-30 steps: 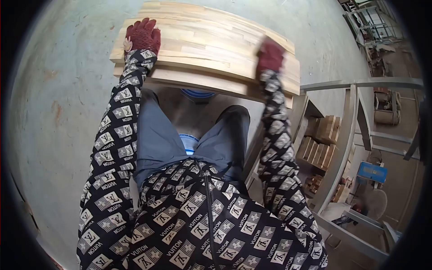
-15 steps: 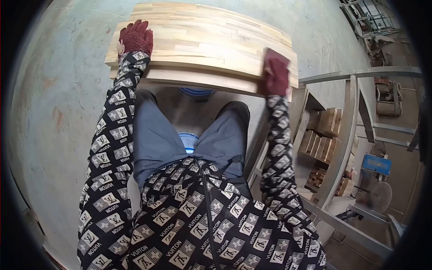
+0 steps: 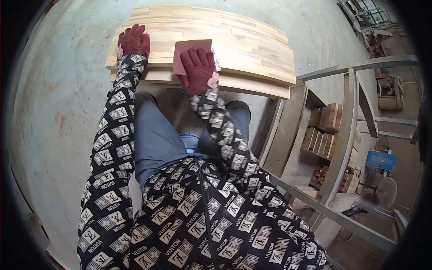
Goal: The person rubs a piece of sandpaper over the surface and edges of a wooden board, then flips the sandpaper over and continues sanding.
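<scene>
Nearest, the right hand (image 3: pixel 198 72) in a dark-red glove lies flat, fingers slightly spread, over a reddish-brown sheet (image 3: pixel 194 43) on the pale laminated wooden board (image 3: pixel 252 49), upper centre. Upper left, the similarly gloved left hand (image 3: pixel 134 42) rests open on the board. Beyond, lower right, sits a blue rectangular box (image 3: pixel 380 159).

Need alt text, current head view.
Gloved right hand lies on a reddish-brown sheet at the near edge of pale stacked boards; the gloved left hand rests flat at their left end. Metal frame and wood blocks at right.
</scene>
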`<state>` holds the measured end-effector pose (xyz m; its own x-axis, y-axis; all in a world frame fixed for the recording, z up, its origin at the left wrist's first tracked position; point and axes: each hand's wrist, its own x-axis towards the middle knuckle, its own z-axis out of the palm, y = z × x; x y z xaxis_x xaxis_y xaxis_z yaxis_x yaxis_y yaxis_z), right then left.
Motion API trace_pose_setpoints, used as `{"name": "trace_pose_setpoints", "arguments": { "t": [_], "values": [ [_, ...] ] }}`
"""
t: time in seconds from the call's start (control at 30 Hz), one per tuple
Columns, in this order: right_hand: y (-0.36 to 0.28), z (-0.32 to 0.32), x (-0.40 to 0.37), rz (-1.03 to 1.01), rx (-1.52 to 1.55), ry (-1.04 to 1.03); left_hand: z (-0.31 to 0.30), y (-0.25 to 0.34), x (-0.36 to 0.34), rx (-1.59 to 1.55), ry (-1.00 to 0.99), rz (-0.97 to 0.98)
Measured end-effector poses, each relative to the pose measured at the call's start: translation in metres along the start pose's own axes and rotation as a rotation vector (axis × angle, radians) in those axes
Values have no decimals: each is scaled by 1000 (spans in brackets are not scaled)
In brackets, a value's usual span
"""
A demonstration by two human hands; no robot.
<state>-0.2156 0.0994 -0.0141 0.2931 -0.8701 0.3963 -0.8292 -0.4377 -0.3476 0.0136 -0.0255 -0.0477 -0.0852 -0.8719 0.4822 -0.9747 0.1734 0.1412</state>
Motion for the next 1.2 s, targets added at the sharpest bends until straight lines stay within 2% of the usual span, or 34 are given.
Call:
{"name": "trace_pose_setpoints", "arguments": {
  "t": [0.03, 0.1, 0.2, 0.27, 0.3, 0.37, 0.43, 0.47, 0.5, 0.53, 0.57, 0.6, 0.63, 0.67, 0.7, 0.77, 0.83, 0.87, 0.9, 0.97, 1.03, 1.07, 1.1, 1.17, 1.2],
  "values": [
    [13, 1, -5, 0, 2, 3, 1, -1, 0, -2, -6, 1],
    [54, -7, -23, -43, -70, 149, 1, 0, 1, 7, -2, -9],
    [139, -44, -57, 5, -26, 409, -1, 2, -1, -27, 19, -21],
    [185, -76, -81, 114, -232, 413, -1, 2, -1, -31, 24, -22],
    [206, -89, -90, 104, -286, 384, -2, 2, 0, -33, 34, -13],
    [220, -103, -98, 183, -429, 306, -1, 2, -1, -40, 56, -9],
    [201, -87, -85, 362, -391, 312, -1, 0, 1, -33, 34, -8],
    [186, -66, -76, 320, -322, 459, -2, 2, 1, -23, 25, -16],
    [180, -27, -69, 173, -325, 689, -3, 2, 2, -20, 26, -9],
    [131, -23, -52, 182, -318, 591, -2, 2, 1, -6, 27, -18],
    [90, -18, -32, 183, -136, 495, 0, 2, 1, 7, 28, -25],
    [49, -24, -23, 228, -83, 234, 3, 1, 0, 7, 42, -22],
    [51, 29, -29, 84, -124, 388, 1, 1, 1, 9, 43, -10],
    [24, 35, -22, 69, -184, 274, -2, 3, 1, 2, 18, -12],
    [0, 15, -13, 22, -89, 167, -6, 4, 2, -6, -7, -16],
    [-2, -7, -3, -20, 49, 58, -3, 2, 2, -17, 11, -1],
    [31, -3, -17, -88, -26, 154, 1, 0, 0, -2, 19, 8],
    [57, -9, -25, -20, -34, 155, 1, 0, 1, -3, 18, 6],
    [93, -11, -40, -44, -40, 258, -1, 1, 0, -14, 55, 18],
    [142, -48, -57, 16, -23, 403, -1, 2, -1, -28, 87, 21],
    [191, -81, -81, 90, -184, 463, 0, 1, 1, -14, 17, -2],
    [213, -96, -89, 125, -118, 469, 2, 0, 1, -7, 32, -1],
    [235, -107, -99, 99, -312, 444, 0, 1, 0, -10, 29, -7],
    [233, -116, -93, 137, -401, 399, -5, 4, 0, -9, 41, -13],
    [228, -112, -93, 282, -400, 354, -5, 4, 0, -8, 38, -10]
  ]
}}
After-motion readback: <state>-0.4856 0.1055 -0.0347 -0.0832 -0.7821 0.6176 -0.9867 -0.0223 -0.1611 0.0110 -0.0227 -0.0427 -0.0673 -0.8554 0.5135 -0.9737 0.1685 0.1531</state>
